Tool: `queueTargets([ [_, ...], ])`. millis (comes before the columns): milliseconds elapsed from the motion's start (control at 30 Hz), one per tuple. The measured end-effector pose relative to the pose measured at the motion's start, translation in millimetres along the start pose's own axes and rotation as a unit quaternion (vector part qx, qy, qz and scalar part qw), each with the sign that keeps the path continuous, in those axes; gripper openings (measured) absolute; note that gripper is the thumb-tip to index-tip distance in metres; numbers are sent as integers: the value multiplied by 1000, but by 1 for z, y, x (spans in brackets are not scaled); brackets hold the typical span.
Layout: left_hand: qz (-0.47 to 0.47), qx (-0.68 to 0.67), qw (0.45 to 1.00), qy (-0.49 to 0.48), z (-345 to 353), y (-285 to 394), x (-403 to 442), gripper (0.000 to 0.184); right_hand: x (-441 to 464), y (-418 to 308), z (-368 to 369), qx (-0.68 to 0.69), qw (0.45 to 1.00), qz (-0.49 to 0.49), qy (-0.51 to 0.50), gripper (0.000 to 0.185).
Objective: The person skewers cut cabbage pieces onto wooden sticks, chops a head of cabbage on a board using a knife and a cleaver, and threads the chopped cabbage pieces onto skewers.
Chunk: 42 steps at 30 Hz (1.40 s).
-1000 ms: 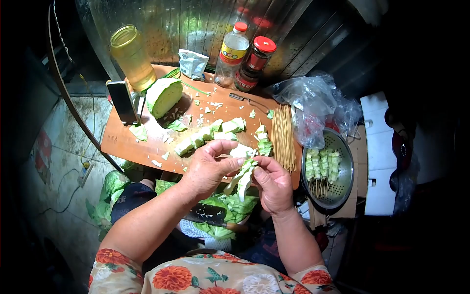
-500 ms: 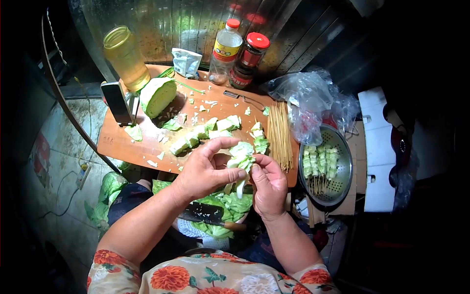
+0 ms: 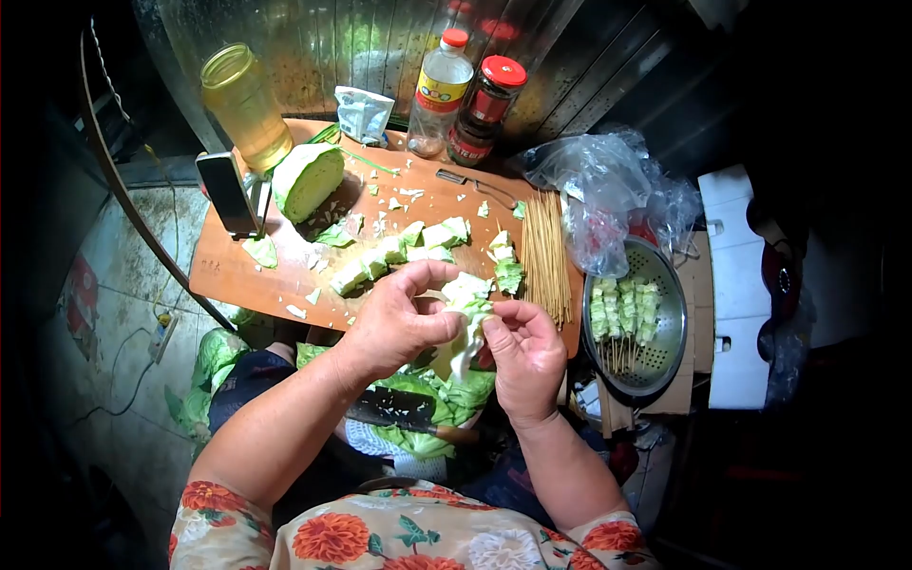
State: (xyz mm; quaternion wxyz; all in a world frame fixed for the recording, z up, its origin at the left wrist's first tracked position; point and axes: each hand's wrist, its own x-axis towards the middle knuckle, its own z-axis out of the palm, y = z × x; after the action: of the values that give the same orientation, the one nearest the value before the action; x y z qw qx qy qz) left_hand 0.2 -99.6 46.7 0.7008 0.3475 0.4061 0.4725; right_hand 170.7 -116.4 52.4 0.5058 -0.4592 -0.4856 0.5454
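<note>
My left hand (image 3: 404, 318) pinches a crumpled piece of cabbage leaf (image 3: 465, 304) between thumb and fingers. From the right, my right hand (image 3: 525, 356) grips the same piece, its thumb and fingertips close to those of my left hand. Both are raised over the near edge of the wooden board (image 3: 247, 290). Behind them lies a row of cut cabbage pieces (image 3: 385, 258). A short stack of leaf pieces (image 3: 505, 263) lies beside a bundle of thin wooden sticks (image 3: 544, 256). Half a cabbage (image 3: 309, 182) rests at the back left.
A phone (image 3: 228, 193) stands by a jar of yellow liquid (image 3: 249, 109). Behind are a bottle (image 3: 440, 93) and red-lidded jars (image 3: 489, 104). At right, a plastic bag (image 3: 603, 190) adjoins a colander (image 3: 672, 328) holding skewered cabbage (image 3: 624, 309). A cleaver (image 3: 391, 407) lies over leaves below my hands.
The view has shifted slightly. The cabbage piece between my hands has changed from hanging strips to a more bunched shape. Both hands have kept hold of it.
</note>
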Motion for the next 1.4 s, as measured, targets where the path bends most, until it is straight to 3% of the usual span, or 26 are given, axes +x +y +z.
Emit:
queueTargets([
  [233,-16,-31,998,57,4,-3,1,44,0,8,2,-10,999,-30,9,18],
  [567,-83,-112,990,14,-3,2,-2,42,5,8,-3,-97,992,-74,20,15],
  [700,-55,18,998,-25,-2,-6,0,51,5,6,-4,-126,989,-78,25,13],
  [833,-51,0,999,10,2,-12,2,45,6,10,-6,-149,987,-68,7,14],
  [1033,-74,-92,987,105,7,-15,7,31,7,4,1,-40,999,-34,2,28],
  [1100,-73,-118,981,136,4,-18,9,28,9,-3,-3,-268,939,-210,-52,39],
  [1133,-67,-139,976,153,3,-20,11,27,8,-6,-3,-309,916,-240,-87,43],
  [1333,-63,-167,966,186,3,-20,10,28,6,1,5,-418,844,-320,-105,48],
  [1400,-70,-153,969,182,5,-18,8,30,6,1,7,-419,849,-308,-97,45],
])
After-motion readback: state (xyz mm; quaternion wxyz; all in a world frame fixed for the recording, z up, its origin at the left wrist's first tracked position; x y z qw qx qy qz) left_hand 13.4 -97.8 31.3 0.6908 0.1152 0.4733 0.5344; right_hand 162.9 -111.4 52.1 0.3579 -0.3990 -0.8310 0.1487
